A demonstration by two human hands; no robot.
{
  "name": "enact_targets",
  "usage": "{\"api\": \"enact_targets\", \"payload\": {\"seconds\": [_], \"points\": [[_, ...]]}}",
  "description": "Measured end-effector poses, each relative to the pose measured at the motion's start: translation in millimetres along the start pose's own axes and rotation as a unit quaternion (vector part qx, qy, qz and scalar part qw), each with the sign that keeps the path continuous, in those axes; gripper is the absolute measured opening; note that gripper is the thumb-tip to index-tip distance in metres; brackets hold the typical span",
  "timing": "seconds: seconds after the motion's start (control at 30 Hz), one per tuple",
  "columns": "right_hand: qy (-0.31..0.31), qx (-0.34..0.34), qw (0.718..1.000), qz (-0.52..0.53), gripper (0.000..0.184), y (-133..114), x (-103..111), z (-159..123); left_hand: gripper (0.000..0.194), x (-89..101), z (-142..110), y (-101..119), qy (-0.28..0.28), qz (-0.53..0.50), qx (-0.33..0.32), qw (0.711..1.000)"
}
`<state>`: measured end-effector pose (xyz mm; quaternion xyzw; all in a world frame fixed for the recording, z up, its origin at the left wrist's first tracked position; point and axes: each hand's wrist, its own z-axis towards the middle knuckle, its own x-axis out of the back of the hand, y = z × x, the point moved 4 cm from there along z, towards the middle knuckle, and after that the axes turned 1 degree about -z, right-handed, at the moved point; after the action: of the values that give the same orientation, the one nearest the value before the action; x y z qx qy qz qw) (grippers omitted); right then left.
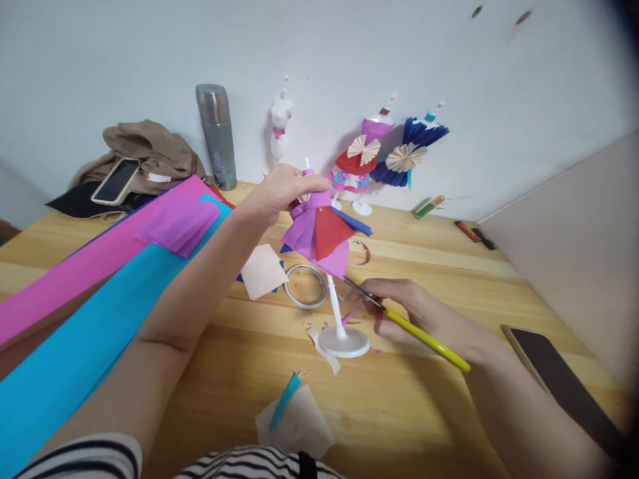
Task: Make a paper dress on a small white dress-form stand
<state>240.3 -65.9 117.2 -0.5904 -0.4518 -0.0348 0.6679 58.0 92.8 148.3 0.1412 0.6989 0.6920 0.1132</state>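
Observation:
My left hand (284, 191) is closed around the upper part of a small white mannequin dressed in a paper dress (304, 229). The dress has purple, red and blue panels, and below it the white stem runs down to a round base (344, 341), which is tilted. In my right hand (414, 306) is a pair of scissors (424, 338) with a yellow handle, seen edge-on. Their metal tip lies close to the lower hem; I cannot tell whether it touches the paper. Beneath the stand are paper scraps (324, 351).
A tape roll (285, 286) and cream paper squares (263, 271) lie behind the stand. More mannequins (369, 150) stand along the wall beside a flask (217, 143). Pink and blue paper sheets (110, 313) cover the left; a phone (549, 372) lies right.

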Motion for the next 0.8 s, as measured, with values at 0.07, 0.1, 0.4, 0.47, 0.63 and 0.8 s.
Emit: {"api": "enact_targets", "payload": {"seconds": [0.07, 0.1, 0.4, 0.47, 0.63, 0.8], "points": [[-0.003, -0.004, 1.0, -0.004, 0.049, 1.6, 0.8, -1.4, 0.04, -0.1, 0.7, -0.8, -0.001, 0.001, -0.004, 1.0], [-0.002, -0.005, 1.0, -0.006, 0.048, 1.9, 1.1, -2.0, 0.038, -0.3, 0.9, -1.1, -0.003, 0.001, -0.006, 1.0], [0.017, -0.007, 1.0, -0.018, 0.04, 3.5, -3.3, 0.7, 0.042, -6.8, 2.7, -8.6, -0.009, -0.001, 0.02, 1.0], [0.01, -0.004, 1.0, -0.011, 0.041, 5.5, -4.8, 2.8, 0.044, -8.1, 4.5, -11.3, -0.009, -0.001, 0.024, 1.0], [0.019, 0.023, 1.0, 0.007, 0.043, 5.4, -6.8, 6.0, 0.043, -8.3, 9.0, -17.1, -0.016, 0.014, 0.031, 0.999], [0.017, 0.003, 1.0, 0.005, 0.05, 7.6, -10.8, 6.7, 0.046, -6.9, 11.1, -19.0, -0.013, 0.013, 0.026, 0.999]]}}
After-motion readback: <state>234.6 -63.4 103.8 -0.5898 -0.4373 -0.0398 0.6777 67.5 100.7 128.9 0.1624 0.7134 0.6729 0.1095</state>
